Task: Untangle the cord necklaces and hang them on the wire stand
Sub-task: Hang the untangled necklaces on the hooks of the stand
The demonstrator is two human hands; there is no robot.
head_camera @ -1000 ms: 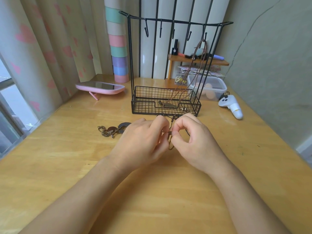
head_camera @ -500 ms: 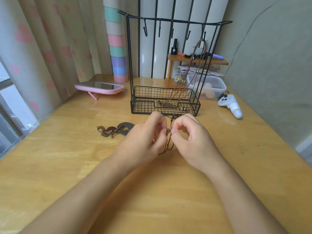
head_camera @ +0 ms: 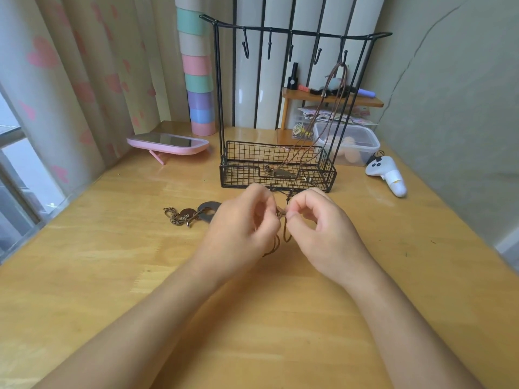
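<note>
Though tangled, cord btwn 2 hands

Soft daylight reaches us from the window at left; the tabletop shows a pale sheen, the left hand is motion-blurred, and edges bend outward.
</note>
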